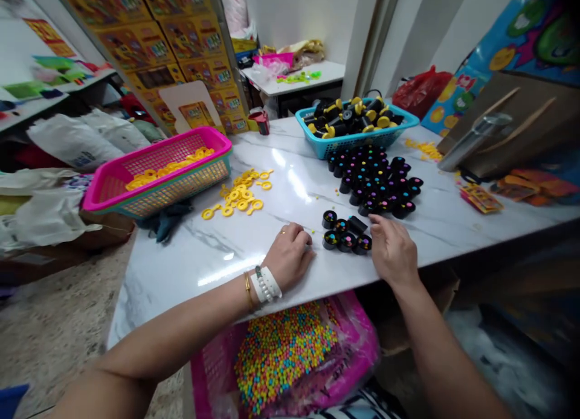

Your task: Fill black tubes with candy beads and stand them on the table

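Observation:
My left hand (pixel 290 257) rests on the marble-patterned table (pixel 181 262), its fingers curled down; whatever may be under them is hidden. A small yellow-green bead (pixel 312 230) lies just beyond its fingertips. Beside a small group of black cups (pixel 347 242) is my right hand (pixel 393 250), fingers loosely bent and apart, its inner side close to the nearest cup. Coloured beads show inside most of these cups. One black cup (pixel 357 224) lies tipped on its side near my right fingertips. Behind stands a larger cluster of black cups (pixel 376 180) with coloured beads in them.
A blue basket (pixel 357 142) of black-and-yellow pieces stands at the back. Yellow ring pieces (pixel 240 192) lie left, beside a pink-rimmed basket (pixel 156 159). Below the table edge sits a pink crate (pixel 362 340) with a bag of coloured beads (pixel 285 352). A metallic flask (pixel 475 141) leans right.

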A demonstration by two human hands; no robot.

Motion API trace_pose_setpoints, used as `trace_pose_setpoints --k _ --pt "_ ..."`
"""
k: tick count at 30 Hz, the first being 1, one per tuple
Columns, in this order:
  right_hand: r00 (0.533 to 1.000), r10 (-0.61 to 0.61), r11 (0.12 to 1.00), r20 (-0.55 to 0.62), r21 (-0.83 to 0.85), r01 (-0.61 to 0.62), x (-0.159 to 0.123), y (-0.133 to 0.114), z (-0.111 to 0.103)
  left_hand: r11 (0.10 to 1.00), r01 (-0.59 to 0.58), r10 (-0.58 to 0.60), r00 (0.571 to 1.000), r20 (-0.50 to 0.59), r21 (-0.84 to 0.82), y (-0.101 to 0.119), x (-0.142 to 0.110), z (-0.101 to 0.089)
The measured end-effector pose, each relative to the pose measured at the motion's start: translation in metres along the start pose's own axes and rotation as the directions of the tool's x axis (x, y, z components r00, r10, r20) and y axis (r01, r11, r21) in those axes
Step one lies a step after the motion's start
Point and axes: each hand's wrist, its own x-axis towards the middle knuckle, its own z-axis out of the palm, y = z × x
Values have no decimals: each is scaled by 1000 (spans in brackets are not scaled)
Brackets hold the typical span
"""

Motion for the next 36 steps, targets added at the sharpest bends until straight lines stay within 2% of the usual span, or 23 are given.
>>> trace_pose_setpoints --k 3,6,9,13,16,19,22,25,27,29,31,32,34,36 --pt "999 -49 998 -21 41 50 -1 3 3 996 -29 35 996 -81 78 -6 4 7" --pt "996 -85 994 -23 70 86 -2 4 4 986 -128 131 991 -20 104 -11 4 10" --pt "997 -80 994 -20 68 82 -3 3 4 984 -173 171 985 33 40 -13 2 7" --pt "997 -18 998 -79 64 23 -2 0 1 976 -192 196 980 27 -105 -11 -4 -3" --pt "998 -5 997 -56 72 9 1 -1 0 957 -211 220 975 20 -198 -9 -8 -9" --pt "1000 2 997 -7 79 -1 6 -1 1 959 -150 138 988 -62 -240 -6 -4 -8" --pt "998 51 995 36 84 -54 10 0 2 974 -112 75 980 -184 -197 0 11 -4" --pt "995 78 992 61 89 -84 12 -1 2 971 -194 147 944 -294 -138 14 34 -4" --pt "995 75 992 60 97 -81 11 -2 2 966 -242 206 931 -300 -88 26 55 -9" --pt "997 63 993 49 97 -67 11 -3 1 978 -210 207 956 -206 5 37 80 -16" --pt "998 43 996 39 82 -46 10 -4 1 980 -134 137 990 -15 144 46 105 -20" --pt "999 34 997 34 72 -37 10 -4 1 971 -106 89 992 90 213 49 117 -20" --pt "999 18 998 29 63 -20 9 -4 2 947 -88 5 966 258 310 53 136 -18" --pt "1000 10 998 30 63 -12 9 -4 2 935 -82 -42 940 338 345 54 149 -13"
